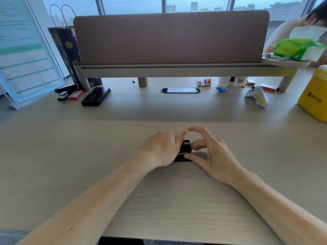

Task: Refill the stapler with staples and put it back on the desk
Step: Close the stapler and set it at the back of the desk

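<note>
Stapler [184,150] on desk [70,147], between both hands.

A black stapler [184,150] lies on the desk [88,147], left hand [160,150] wrapped over it at nine o'clock, right hand [211,155] fingertips touching at three o'clock.

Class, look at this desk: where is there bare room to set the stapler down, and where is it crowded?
Bare desk lies left of the left hand, between the hands and the cable slot, and right of the right hand. Crowded: the far left corner with a second stapler, red box and black case; the far right around the controller.
</note>
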The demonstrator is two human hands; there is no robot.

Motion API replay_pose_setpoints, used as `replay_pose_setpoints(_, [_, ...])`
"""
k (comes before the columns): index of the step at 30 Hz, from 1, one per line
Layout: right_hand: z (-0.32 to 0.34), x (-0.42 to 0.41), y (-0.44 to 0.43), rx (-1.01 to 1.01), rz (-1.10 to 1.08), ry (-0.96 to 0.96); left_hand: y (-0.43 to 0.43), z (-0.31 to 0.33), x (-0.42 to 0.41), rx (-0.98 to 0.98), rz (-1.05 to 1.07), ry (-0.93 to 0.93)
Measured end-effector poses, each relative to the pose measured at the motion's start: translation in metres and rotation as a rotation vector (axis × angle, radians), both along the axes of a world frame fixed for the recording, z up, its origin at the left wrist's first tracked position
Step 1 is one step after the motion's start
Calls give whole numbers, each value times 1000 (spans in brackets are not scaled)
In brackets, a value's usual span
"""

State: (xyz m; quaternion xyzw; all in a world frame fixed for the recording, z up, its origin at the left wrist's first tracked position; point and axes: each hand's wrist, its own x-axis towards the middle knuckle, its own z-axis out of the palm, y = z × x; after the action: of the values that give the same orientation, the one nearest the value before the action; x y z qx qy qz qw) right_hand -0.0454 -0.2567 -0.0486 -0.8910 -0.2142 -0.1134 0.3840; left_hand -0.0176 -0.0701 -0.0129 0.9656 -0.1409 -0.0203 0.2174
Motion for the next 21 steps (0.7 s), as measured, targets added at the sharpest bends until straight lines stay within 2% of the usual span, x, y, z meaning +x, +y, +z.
replay_pose_setpoints(12, [-2,2,-2,21,-16,28,-1,-4,-3,-12,11,-56])
replay_pose_setpoints(17, [6,-1,-13,-152,-7,-7,38,6,-11,-236,-119,-188])
replay_pose_setpoints(21, [15,22,-30,-254,-70,-23,76,-7,-14,-135,-250,-92])
